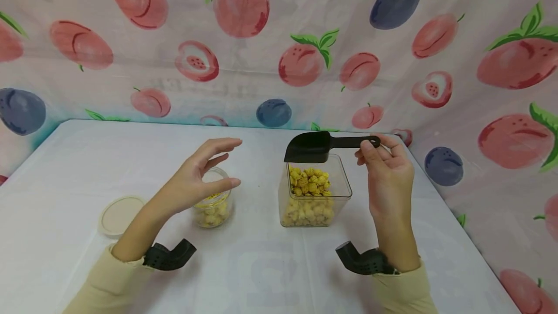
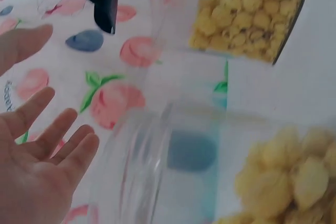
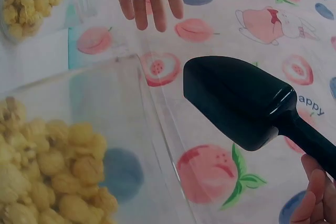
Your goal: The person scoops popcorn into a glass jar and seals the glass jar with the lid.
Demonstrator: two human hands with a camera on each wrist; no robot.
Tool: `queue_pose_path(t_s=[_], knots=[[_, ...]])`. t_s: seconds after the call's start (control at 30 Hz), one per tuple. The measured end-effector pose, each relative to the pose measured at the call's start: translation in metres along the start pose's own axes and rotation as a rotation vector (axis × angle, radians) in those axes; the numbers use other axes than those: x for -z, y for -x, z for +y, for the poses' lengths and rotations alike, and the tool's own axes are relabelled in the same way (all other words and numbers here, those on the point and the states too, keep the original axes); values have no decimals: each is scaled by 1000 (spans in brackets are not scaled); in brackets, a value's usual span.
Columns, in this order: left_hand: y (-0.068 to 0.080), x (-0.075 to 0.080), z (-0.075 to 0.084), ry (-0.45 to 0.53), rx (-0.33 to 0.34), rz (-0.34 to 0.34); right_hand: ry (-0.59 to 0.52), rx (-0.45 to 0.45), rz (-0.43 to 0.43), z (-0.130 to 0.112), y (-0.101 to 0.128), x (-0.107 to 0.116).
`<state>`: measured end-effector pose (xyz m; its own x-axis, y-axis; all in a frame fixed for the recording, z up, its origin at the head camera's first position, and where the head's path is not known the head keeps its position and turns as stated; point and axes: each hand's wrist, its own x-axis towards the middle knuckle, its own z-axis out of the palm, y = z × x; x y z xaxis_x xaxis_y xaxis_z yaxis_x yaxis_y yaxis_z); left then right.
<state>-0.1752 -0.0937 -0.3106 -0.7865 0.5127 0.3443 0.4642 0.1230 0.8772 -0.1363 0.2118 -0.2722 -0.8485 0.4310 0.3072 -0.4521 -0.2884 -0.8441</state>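
My right hand (image 1: pixel 383 159) pinches the handle of a black scoop (image 1: pixel 314 147), held level over the far rim of a clear square container (image 1: pixel 337 193) of yellow puffed snacks (image 1: pixel 309 181). The right wrist view shows the scoop (image 3: pixel 236 100) above that container (image 3: pixel 157 129). My left hand (image 1: pixel 205 173) hovers with fingers spread just above and beside a small round clear jar (image 1: pixel 213 210) that holds a few yellow snacks. It does not grip the jar. In the left wrist view the open palm (image 2: pixel 37 166) lies left of the jar's rim (image 2: pixel 136 166).
A round cream lid (image 1: pixel 119 214) lies flat on the white table (image 1: pixel 87 159) to the left of the jar. A fruit-print cloth (image 1: pixel 279 47) closes off the back and right side. Black wrist cameras (image 1: pixel 170 256) sit on both forearms.
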Motion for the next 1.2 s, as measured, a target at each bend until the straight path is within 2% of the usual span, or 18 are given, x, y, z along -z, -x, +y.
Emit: queue_pose_path(t_s=[0.27,0.47,0.63,0.87,1.13,1.2], knots=[[-4,-39,0,89,-46,26,8,83,36,-5,-6,9],[-5,-62,-8,151,6,38,100,156,62,-8,-8,13],[-7,-77,-14,212,51,69,200,195,63,-8,-9,15],[-8,-95,-23,262,88,89,379,242,16,-6,-10,20],[-8,-105,-28,275,145,97,660,334,-26,-3,-12,25],[-8,-106,-29,279,144,93,701,358,-44,-3,-12,25]])
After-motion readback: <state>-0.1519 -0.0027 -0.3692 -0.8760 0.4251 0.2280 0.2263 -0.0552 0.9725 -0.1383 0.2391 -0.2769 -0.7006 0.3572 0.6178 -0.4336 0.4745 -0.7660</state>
